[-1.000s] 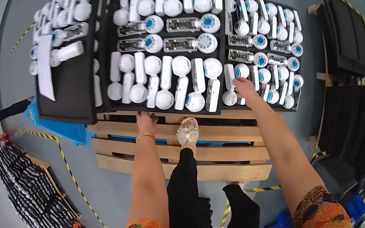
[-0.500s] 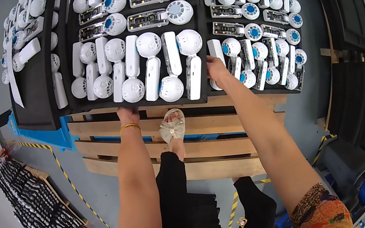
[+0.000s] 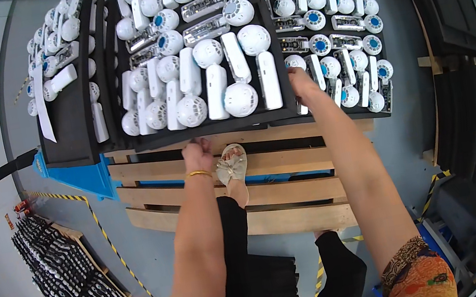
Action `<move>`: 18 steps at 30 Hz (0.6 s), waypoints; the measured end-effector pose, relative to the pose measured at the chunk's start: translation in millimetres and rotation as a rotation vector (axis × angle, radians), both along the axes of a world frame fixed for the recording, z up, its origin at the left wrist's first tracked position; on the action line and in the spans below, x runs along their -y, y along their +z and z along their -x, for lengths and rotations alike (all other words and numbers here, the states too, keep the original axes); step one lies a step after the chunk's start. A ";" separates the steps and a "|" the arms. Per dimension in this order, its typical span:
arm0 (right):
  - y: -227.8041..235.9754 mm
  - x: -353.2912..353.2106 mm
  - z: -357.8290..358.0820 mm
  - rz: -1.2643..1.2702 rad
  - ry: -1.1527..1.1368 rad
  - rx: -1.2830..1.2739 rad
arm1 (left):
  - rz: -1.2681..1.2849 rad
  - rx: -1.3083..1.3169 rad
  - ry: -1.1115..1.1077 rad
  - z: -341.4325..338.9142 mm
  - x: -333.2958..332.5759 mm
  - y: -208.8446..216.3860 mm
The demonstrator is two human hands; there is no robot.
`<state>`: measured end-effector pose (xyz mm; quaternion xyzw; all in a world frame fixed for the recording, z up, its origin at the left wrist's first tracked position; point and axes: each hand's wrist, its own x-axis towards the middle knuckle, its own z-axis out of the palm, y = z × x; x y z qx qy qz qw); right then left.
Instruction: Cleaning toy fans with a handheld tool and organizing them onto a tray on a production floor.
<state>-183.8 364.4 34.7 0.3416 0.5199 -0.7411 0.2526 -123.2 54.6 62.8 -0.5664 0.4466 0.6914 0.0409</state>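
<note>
At the upper centre of the frame sits the black rectangular tray (image 3: 276, 46) you are handling, filled with white plastic devices with round perforated heads (image 3: 241, 99), some with their circuitry bare. Your left hand (image 3: 197, 151) has its fingers curled just below the tray's front edge; whether they are clamped on it, I cannot tell. Your right hand (image 3: 304, 83) is at the tray's right edge, its fingertips hidden, so its grip cannot be told either. A second black tray of similar devices (image 3: 334, 118) lies at the upper right, beside the first, and slatted light-wood pallet boards (image 3: 297, 192) show in the centre, below both hands. The step in hand seems to be lifting or adjusting the tray by its edges. The next move calls for even support from both hands, because a tilt could make the loose-looking devices slide.
</note>
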 end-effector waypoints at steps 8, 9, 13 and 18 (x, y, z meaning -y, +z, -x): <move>-9.5 -92.4 -34.7 -0.100 0.175 -0.055 | -0.144 0.042 0.055 -80.0 -101.7 -22.6; -2.3 -96.6 -43.1 -0.090 0.179 -0.052 | -0.150 0.072 0.069 -90.8 -109.2 -21.5; 27.7 -111.3 -65.6 -0.127 0.144 0.046 | -0.168 0.091 0.045 -122.1 -122.5 -12.7; -19.8 -140.7 -86.5 -0.118 0.118 0.106 | -0.495 0.292 -0.944 -94.9 -108.1 48.8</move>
